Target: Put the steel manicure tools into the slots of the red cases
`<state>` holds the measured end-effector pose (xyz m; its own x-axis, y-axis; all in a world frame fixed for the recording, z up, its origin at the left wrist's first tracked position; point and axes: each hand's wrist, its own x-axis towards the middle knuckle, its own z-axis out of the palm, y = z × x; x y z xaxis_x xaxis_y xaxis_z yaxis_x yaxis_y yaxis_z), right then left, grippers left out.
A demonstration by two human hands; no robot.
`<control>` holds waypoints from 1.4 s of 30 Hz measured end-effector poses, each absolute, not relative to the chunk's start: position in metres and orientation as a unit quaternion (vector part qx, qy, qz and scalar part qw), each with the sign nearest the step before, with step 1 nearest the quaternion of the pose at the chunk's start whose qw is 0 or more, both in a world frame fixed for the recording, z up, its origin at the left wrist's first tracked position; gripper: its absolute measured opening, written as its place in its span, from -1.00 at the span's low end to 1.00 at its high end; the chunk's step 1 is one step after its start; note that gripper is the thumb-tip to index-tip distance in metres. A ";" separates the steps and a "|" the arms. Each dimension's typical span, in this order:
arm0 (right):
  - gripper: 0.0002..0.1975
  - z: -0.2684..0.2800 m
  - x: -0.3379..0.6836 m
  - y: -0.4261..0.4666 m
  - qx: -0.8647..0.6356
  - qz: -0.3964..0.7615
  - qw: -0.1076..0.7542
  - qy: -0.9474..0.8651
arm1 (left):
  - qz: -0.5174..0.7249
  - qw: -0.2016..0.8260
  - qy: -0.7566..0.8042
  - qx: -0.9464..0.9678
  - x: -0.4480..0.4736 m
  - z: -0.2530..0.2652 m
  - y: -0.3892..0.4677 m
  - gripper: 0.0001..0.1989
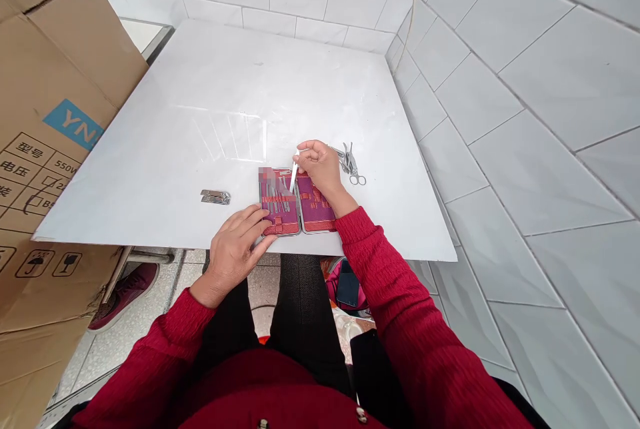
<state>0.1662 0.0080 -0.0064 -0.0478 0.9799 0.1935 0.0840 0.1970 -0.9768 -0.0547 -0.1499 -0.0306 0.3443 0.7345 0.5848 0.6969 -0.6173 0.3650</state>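
Note:
A manicure case (316,224) with a purple and red lining lies unfolded near the table's front edge. Slim metal tools (275,199) sit under the loops of its left half; loops on the right half are partly covered by my right arm. My left hand (240,236) grips the case's left front corner, fingers over the edge and thumb along the front. Between the fingertips of my right hand (320,166) is a pair of slim silver tweezers (294,176), pointing down over the left half near the hinge.
Nail clippers (215,197) lie on the white table (150,169) left of the case. Small scissors (357,178) and other metal tools (345,154) lie right of my right hand. A large cardboard box (60,82) stands left; tiled walls (500,96) border the back and right.

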 end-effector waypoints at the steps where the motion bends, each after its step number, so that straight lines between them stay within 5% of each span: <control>1: -0.77 -0.007 0.166 0.009 -0.459 0.441 0.513 -0.577 | 0.368 0.026 0.438 0.820 -0.055 -0.031 -0.150 -0.78; 42: -0.87 0.004 0.155 0.012 -0.521 0.254 0.356 -0.733 | 0.366 0.026 0.446 0.817 -0.054 -0.029 -0.149 -0.82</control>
